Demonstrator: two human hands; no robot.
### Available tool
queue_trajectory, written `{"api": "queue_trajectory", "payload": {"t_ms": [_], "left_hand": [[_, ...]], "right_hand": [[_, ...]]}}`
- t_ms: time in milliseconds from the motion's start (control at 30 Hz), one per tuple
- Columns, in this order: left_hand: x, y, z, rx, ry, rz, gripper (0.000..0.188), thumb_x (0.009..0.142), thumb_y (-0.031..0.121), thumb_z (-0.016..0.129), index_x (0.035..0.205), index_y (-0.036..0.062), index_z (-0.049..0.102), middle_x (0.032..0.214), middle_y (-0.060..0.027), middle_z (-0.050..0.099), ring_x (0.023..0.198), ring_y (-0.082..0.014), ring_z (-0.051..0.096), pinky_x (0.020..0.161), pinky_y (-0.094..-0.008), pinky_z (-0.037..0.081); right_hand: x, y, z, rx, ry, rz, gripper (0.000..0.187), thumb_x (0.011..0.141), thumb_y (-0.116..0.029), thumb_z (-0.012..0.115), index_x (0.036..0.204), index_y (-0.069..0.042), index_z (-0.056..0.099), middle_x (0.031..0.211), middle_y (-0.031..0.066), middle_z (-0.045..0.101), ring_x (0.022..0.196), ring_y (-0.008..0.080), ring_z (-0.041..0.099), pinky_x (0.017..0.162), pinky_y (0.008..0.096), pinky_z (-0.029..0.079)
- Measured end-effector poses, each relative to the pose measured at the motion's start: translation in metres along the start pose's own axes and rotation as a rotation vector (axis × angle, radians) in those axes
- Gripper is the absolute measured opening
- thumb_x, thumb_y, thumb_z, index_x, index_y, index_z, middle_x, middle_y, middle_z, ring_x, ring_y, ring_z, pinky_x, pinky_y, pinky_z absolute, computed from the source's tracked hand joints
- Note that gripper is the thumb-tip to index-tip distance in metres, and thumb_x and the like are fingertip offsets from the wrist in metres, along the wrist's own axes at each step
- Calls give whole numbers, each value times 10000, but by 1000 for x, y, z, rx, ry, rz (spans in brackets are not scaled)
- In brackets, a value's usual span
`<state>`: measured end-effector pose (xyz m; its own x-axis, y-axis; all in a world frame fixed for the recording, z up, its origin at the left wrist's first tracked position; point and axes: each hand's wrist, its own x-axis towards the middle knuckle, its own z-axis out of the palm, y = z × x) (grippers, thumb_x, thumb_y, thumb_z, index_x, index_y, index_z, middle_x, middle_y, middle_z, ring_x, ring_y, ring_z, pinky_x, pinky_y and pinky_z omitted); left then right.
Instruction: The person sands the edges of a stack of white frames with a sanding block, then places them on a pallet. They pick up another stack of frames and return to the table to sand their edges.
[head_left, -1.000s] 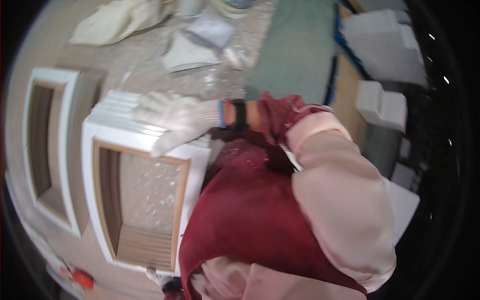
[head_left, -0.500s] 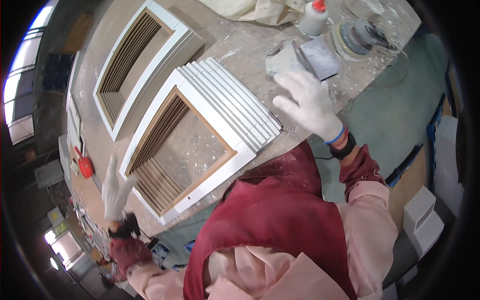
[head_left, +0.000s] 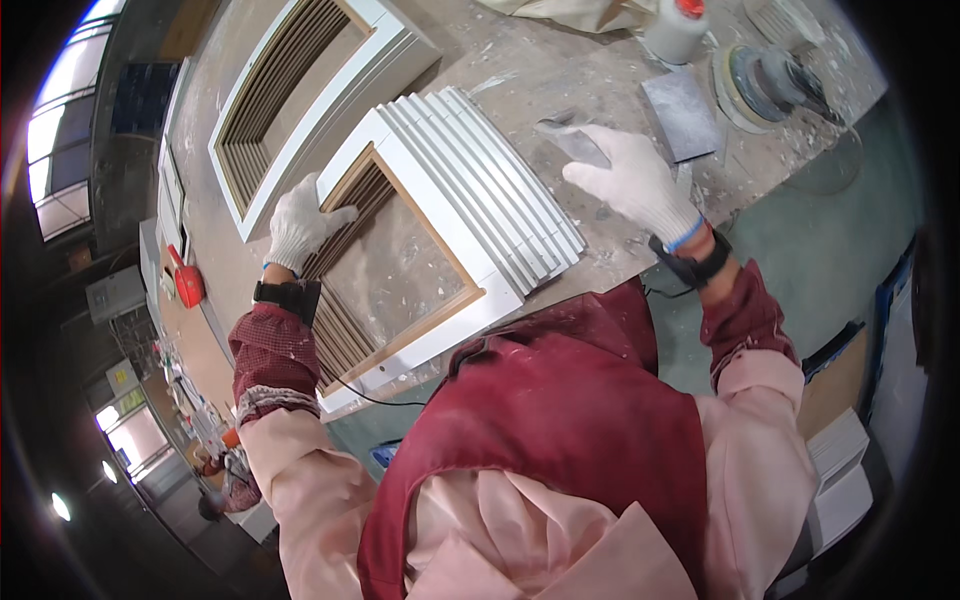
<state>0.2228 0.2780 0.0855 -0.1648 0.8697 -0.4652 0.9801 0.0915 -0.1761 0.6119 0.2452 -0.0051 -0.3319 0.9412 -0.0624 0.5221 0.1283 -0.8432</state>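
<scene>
A stack of white arched frames with brown inner edges lies on the worktable in front of me. My left hand, in a white knit glove, is at the curved left side of the top frame. Its thumb stands apart from the fingers, over the frame's inner edge. To the right of the stack, my gloved right hand pinches a thin, greyish sheet of sandpaper, which is blurred and partly hidden by the fingers. A flat grey pad lies just beyond this hand.
Another stack of white frames lies farther left. Around the table's far right are a corded round sander, a white bottle with a red cap and a cream cloth. A red-handled tool lies at the left.
My left hand has moved from beside the stack up to the top frame's curved side. My right hand has picked up the sandpaper from beside the grey pad. The view has shifted.
</scene>
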Motion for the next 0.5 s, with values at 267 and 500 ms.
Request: {"api": "queue_trajectory", "payload": {"t_ms": [267, 500], "left_hand": [[8, -18, 5, -148, 24, 136, 798, 715, 443, 800, 1324, 14, 513, 1109, -215, 675, 1059, -347, 648, 919, -438, 505], [7, -27, 16, -136, 50, 116, 789, 700, 416, 815, 1312, 10, 526, 1091, -203, 685, 1020, -332, 669, 910, -395, 514]], "right_hand": [[-41, -22, 63, -41, 93, -663, 461, 662, -167, 749, 1112, -110, 670, 1204, 119, 598, 1180, 307, 556, 942, 406, 498], [-18, -58, 80, -2, -31, -553, 574, 678, -246, 750, 1205, -79, 597, 1399, 207, 443, 1298, 429, 396, 1066, 535, 361]]}}
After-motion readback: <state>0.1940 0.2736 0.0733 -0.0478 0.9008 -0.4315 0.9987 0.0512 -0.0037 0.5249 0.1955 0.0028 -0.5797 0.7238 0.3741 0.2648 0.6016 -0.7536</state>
